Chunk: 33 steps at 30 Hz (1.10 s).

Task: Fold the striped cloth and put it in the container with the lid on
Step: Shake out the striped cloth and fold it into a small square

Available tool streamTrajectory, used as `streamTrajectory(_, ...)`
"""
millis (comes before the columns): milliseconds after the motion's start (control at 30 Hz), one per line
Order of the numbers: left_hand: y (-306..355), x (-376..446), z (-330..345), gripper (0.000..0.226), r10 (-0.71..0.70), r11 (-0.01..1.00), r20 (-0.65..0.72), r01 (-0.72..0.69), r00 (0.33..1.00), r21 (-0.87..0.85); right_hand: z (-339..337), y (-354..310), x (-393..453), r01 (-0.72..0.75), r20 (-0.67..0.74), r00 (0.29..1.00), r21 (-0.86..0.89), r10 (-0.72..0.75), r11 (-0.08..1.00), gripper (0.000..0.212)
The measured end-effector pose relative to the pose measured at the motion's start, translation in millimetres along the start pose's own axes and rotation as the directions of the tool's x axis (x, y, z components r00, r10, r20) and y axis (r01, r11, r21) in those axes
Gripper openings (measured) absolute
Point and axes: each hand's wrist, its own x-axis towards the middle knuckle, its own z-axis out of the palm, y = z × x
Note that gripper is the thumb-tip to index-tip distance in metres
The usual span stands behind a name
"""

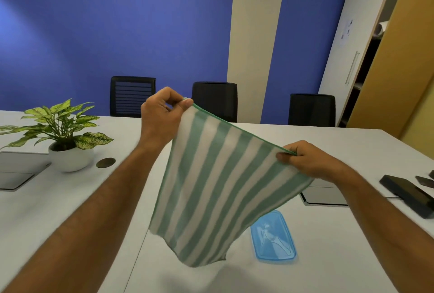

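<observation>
- Office meeting room, to judge by the long white table (317, 142) under both hands.
- Three black office chairs (132, 95) lined up along the far edge, beyond the hands, against a blue wall (117, 22).
- Flush hatch panels (18, 170) set into the tabletop, left of the left hand (159, 116) and just below the right hand (307, 161).
- Tall cabinet (352, 57) far right.
- Potted plant (63, 133) left of the left hand.

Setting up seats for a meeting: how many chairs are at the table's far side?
3. One mesh-backed chair behind the left hand, one chair in the middle, one chair at right. Others may sit outside the view.
</observation>
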Motion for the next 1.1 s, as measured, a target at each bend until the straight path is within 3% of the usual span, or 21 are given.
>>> streamTrajectory(133, -17, 0, -8, 0.021, -0.07, 0.997, -0.029, 0.069, 0.997, -0.027, -16, 11, -3, 0.058, -0.043, 0.997, 0.047, -0.056, 0.997, 0.032)
streamTrajectory(367, -38, -10, -13, 0.021, -0.211, 0.97, -0.017, 0.207, 0.977, -0.127, -30, 18, -7, 0.188, -0.167, 0.978, 0.45, -0.125, 0.873, 0.05)
streamTrajectory(500, -42, -16, -15, 0.018, -0.206, 0.957, 0.058, 0.214, 0.977, -0.195, -32, 21, -9, 0.174, -0.159, 0.983, 0.661, -0.091, 0.73, 0.021)
streamTrajectory(567, -43, -18, -14, 0.018, -0.207, 0.955, 0.076, 0.218, 0.975, -0.201, -34, 22, -10, 0.137, -0.119, 0.99, 0.727, -0.073, 0.673, 0.022)
streamTrajectory(633, -44, -19, -13, 0.018, -0.205, 0.957, 0.097, 0.221, 0.974, -0.188, -33, 21, -9, 0.111, -0.115, 0.993, 0.733, -0.039, 0.671, 0.023)
streamTrajectory(700, -45, -19, -11, 0.018, -0.208, 0.965, 0.127, 0.225, 0.97, -0.134, -28, 18, -3, 0.086, -0.188, 0.981, 0.662, 0.054, 0.744, 0.02)
streamTrajectory(800, -44, -21, -2, 0.028, -0.225, 0.974, 0.135, 0.225, 0.965, 0.013, -14, 12, 10, 0.035, -0.368, 0.907, 0.548, 0.203, 0.836, 0.019)
streamTrajectory(867, -40, -25, 6, 0.031, -0.252, 0.968, 0.116, 0.248, 0.961, 0.044, -4, 6, 14, 0.032, -0.443, 0.868, 0.498, 0.222, 0.867, 0.024)
streamTrajectory(967, -35, -30, 16, 0.033, -0.299, 0.954, 0.077, 0.299, 0.951, 0.017, 4, -1, 17, 0.041, -0.521, 0.832, 0.404, 0.193, 0.914, 0.039)
streamTrajectory(1100, -22, -37, 30, 0.031, -0.352, 0.925, 0.077, 0.359, 0.933, -0.122, 14, -21, 18, 0.058, -0.561, 0.802, 0.413, 0.204, 0.909, 0.036)
